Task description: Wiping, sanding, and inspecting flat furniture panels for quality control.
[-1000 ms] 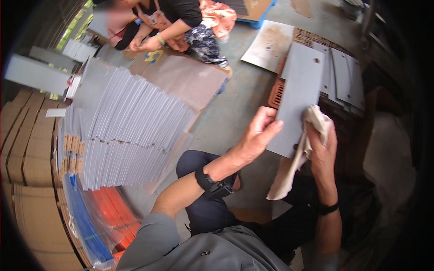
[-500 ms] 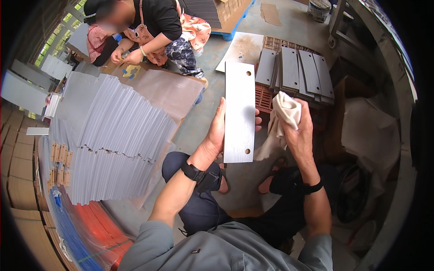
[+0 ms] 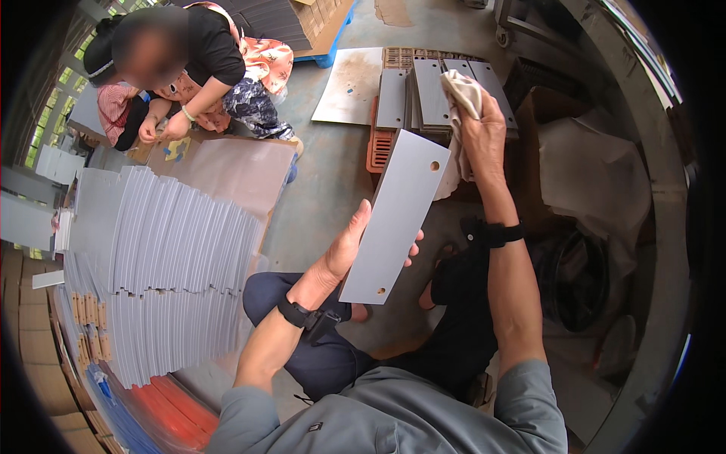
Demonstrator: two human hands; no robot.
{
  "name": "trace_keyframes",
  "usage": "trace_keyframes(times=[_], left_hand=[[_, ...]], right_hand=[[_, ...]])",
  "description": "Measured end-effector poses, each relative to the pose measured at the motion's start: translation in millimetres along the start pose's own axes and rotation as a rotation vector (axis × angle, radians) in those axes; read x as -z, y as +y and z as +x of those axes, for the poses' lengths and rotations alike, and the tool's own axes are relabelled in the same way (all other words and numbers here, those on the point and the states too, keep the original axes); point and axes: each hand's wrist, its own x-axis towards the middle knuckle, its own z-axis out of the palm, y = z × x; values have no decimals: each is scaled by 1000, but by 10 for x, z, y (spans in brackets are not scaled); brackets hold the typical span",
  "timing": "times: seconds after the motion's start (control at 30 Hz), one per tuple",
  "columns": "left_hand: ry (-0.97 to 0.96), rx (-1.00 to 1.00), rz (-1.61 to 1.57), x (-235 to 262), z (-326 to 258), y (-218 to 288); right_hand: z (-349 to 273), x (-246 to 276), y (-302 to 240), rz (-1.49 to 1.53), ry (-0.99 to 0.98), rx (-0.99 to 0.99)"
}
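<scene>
My left hand (image 3: 352, 238) grips a long grey-white panel (image 3: 397, 219) with a round hole near each end, thumb on its left edge and fingertips showing at the right edge. The panel is held up in front of me, its top leaning right. My right hand (image 3: 484, 136) is closed round a crumpled cream cloth (image 3: 463, 92), part of which hangs down beside the panel. Behind the cloth, similar panels with holes (image 3: 429, 91) stand leaning in a row on an orange plastic crate (image 3: 376, 147). The right hand is over this row, apart from the held panel.
Left of me are large stacks of grey panels (image 3: 174, 250). Beyond them a co-worker (image 3: 204, 68) crouches, hands together over a board. A stained white board (image 3: 348, 87) lies left of the crate. A brown cardboard box (image 3: 544, 113) and a dark round bin (image 3: 578, 280) stand at right.
My right hand has moved farther forward with the cloth, over the row of panels. The held panel has tilted, its top going right. The whole view has shifted.
</scene>
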Motion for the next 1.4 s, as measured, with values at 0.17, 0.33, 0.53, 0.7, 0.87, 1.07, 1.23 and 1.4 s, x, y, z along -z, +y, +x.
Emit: trace_keyframes(times=[0.17, 0.33, 0.53, 0.7, 0.87, 1.07, 1.23, 1.4], left_hand=[[-44, -21, -74, 39, 21, 20], [-9, -85, -167, 71, 131, 76], [181, -355, -333, 335, 328, 269], [231, -439, -241, 510, 201, 503], [217, -500, -274, 496, 114, 584], [227, -519, -278, 536, 92, 603], [235, -515, -258, 524, 113, 603], [194, -475, -205, 481, 188, 405]], right_hand=[[-17, 224, -115, 151, 75, 54], [-354, 43, -606, -115, -160, 497], [-1206, -246, -611, 150, -773, 622], [-2049, -3, -278, 184, -1352, 801], [-1716, 188, -284, 118, -1404, 453], [-1109, 231, -386, -6, -1190, 275], [-910, 228, -538, -27, -759, 272], [-926, 138, -638, 28, -629, 392]])
